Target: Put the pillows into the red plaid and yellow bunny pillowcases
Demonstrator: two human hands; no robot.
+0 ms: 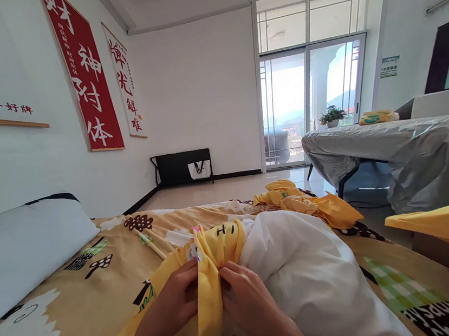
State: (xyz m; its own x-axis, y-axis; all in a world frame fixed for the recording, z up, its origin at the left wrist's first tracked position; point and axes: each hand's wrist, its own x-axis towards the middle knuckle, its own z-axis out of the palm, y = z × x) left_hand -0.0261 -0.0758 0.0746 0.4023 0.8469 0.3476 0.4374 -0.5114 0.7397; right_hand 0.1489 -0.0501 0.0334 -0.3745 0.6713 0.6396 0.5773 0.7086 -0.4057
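Note:
A yellow printed fabric cover with the letters HI lies bunched in front of me on the bed. My left hand grips its gathered edge from the left, fingers partly behind a hanging fold. My right hand pinches the same cover just right of that fold, fingertips curled inward. Out of the cover's right side bulges a white puffy filling, a quilt or a pillow; I cannot tell which. The right wrist lies against this filling.
Beneath everything is a patterned tan bed sheet. A white pillow lies at the left. More yellow fabric is heaped at the bed's far right edge. Beyond stands a plastic-covered table with a potted plant.

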